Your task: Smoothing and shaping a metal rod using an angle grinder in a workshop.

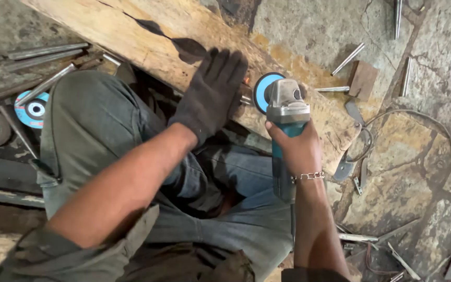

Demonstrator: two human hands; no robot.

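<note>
**Teal grinder meets steel on the timber plank**

Teal and grey, the angle grinder (pixel 286 120) sits in the person's bare right hand (pixel 299 149), whose fingers are wrapped tight round its body just behind the gear head. Its blue disc (pixel 261 92) stands on edge over the wooden plank (pixel 184 39), which runs slantwise across the floor in front of the knees. The gloved left hand (pixel 211 94) lies flat on the plank just left of the disc, fingers spread and straight, gripping nothing but pressing down. Under its palm a thin metal piece (pixel 245 99) pokes out toward the disc; a small orange glint at that spot suggests sparks, so the step in hand appears to be grinding the end of that piece, though the contact point itself is partly hidden by the glove.

Judged from this, the next move calls for a steady, light feed of the disc along the metal, with the left hand holding the piece from rolling and the glove fingertips kept off the wheel, which is very near them.

Beyond the far side of the plank, steel rods (pixel 348 58) and a rusty block (pixel 363 79) lie on the cracked stone floor. Left of the plank, past the person's knee, spare discs (pixel 32 108) rest among more bars.
</note>
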